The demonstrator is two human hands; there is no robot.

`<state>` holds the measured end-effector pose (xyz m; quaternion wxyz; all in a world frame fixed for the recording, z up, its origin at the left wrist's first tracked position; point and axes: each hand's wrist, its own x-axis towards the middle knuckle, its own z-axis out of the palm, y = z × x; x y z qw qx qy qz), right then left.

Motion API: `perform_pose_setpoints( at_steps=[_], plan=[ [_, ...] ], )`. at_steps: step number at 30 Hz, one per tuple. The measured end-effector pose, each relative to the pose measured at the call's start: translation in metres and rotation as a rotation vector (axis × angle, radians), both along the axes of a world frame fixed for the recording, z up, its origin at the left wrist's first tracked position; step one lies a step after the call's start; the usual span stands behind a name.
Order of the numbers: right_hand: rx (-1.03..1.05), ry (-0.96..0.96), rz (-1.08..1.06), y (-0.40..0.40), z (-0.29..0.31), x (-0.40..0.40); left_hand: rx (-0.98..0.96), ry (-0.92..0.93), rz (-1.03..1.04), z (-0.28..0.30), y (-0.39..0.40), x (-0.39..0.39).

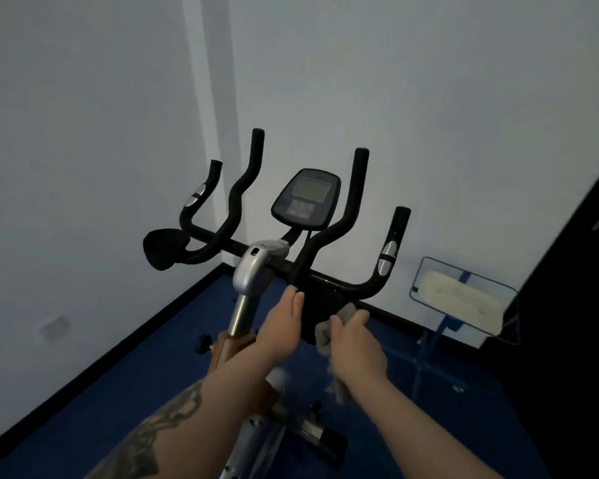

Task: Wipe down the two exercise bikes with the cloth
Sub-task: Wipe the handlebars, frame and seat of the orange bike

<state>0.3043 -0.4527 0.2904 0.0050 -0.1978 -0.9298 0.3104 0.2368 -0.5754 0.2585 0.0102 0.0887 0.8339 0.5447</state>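
Observation:
One exercise bike (256, 271) stands before me, with black handlebars (346, 216), a small console (306, 198) and a silver stem. My right hand (355, 347) grips a grey cloth (325, 331) and holds it against the black pad under the middle of the handlebar. My left hand (281, 326) rests with straight fingers on the left edge of that same pad, next to the stem. A second bike is not in view.
The bike sits in a corner of white walls on a blue floor (125, 385). A blue-framed flat mop (460, 299) leans against the wall at the right. A dark panel (581, 288) fills the right edge.

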Motion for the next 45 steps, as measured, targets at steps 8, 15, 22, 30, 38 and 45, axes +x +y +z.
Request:
perform_pose_setpoints(
  at_steps=[8,15,22,30,38,45],
  plan=[
    [-0.167,0.186,0.052,0.035,0.035,-0.005,0.288,-0.208,-0.11,0.003,-0.008,-0.005],
    [0.377,0.403,0.293,0.016,0.022,-0.032,0.381,-0.18,-0.066,-0.006,-0.006,0.0],
    [0.338,0.471,0.373,0.025,0.001,-0.018,0.348,-0.102,-0.093,-0.005,-0.007,0.002],
    [0.299,0.546,0.377,0.029,-0.005,-0.024,0.382,-0.099,-0.066,-0.003,-0.005,0.006],
    [0.359,0.562,0.395,0.019,-0.006,-0.026,0.356,-0.147,-0.043,0.005,-0.01,0.011],
    [0.334,0.631,0.443,0.014,-0.004,-0.032,0.465,-0.25,-0.011,-0.005,-0.018,0.025]
  ],
)
